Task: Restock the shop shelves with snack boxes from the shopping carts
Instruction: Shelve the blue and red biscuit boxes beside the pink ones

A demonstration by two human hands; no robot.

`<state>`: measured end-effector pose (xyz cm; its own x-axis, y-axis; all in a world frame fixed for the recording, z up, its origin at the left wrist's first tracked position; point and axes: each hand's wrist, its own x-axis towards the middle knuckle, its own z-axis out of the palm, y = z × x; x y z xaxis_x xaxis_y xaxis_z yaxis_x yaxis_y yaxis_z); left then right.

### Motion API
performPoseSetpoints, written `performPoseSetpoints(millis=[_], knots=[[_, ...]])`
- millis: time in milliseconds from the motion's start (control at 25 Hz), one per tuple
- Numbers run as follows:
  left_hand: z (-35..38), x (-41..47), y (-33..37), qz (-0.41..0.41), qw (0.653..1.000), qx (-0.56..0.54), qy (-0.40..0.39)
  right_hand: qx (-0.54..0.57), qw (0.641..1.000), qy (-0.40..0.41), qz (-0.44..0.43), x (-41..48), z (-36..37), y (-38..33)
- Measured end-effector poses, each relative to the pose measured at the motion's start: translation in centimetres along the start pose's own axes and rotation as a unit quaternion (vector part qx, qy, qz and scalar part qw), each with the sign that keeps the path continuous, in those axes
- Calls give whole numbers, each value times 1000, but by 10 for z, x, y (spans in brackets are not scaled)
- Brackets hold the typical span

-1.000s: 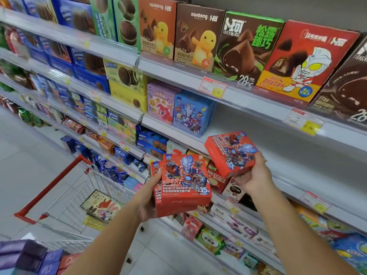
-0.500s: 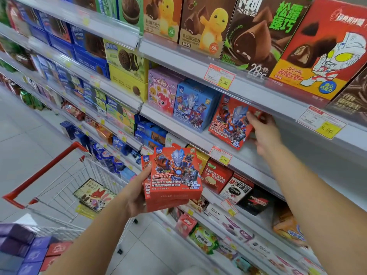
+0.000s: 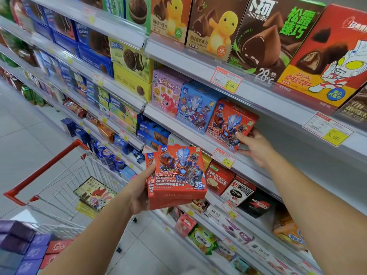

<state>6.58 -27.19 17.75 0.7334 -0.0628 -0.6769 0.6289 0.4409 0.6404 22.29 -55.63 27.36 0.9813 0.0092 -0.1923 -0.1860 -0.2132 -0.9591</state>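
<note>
Step in hand: seating one red box (image 3: 228,124) on the middle shelf (image 3: 194,138), at roughly 2 o'clock from the stack of boxes (image 3: 178,175) held lower down. The right hand (image 3: 257,148) is at the box's lower right corner, thumb on the front face and the other fingers going round the right side, so it pinches that corner; the fingertips behind are hidden. The left hand (image 3: 139,193) is curled round the left edge of the stack and clamped on it, near frame centre. The box appears tilted, with its lower front corner at the shelf lip. Judgement: to finish well, push the box back until its base lies flat, square its face to the aisle, and close it up against the blue box (image 3: 195,108) at its 10 o'clock so the row reads flush; let go only once it stands unaided. Hold the stack level meanwhile, since a one-handed hold on several boxes could slip. Appearance: squarish cardboard cartons, bright red-orange, printed with an armoured blue-and-silver hero figure, white lettering and a large "35" low on the front. They look light and rigid. The cart (image 3: 45,168) stands at 8 o'clock, well apart from the shelf work.
</note>
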Motion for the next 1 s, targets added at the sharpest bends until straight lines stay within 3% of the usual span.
performPoseSetpoints(millis=[320, 560, 640, 720, 760, 800, 880, 920, 1000], knots=[[4, 3, 2, -14, 999, 35, 1, 4, 998, 53, -30, -2, 4, 15], [3, -1, 7, -17, 999, 45, -11, -16, 1000, 11, -15, -4, 0, 6], [6, 1, 8, -12, 999, 45, -3, -100, 990, 95, -34, -15, 4, 2], [8, 2, 6, -12, 999, 48, -1, -173, 946, 260, -87, -43, 16, 8], [10, 2, 4, -13, 999, 50, -2, -178, 937, 278, -112, -61, 27, 13], [12, 4, 2, -15, 999, 52, 1, -171, 951, 234, -109, -79, 39, 17], [19, 5, 0, -15, 998, 62, 5, -141, 989, 45, 16, -108, 60, 23], [22, 5, -1, -15, 997, 70, 2, -126, 987, -37, 93, -114, 66, 27], [30, 5, -3, -18, 996, 86, -15, -100, 972, -111, 182, -116, 64, 38]])
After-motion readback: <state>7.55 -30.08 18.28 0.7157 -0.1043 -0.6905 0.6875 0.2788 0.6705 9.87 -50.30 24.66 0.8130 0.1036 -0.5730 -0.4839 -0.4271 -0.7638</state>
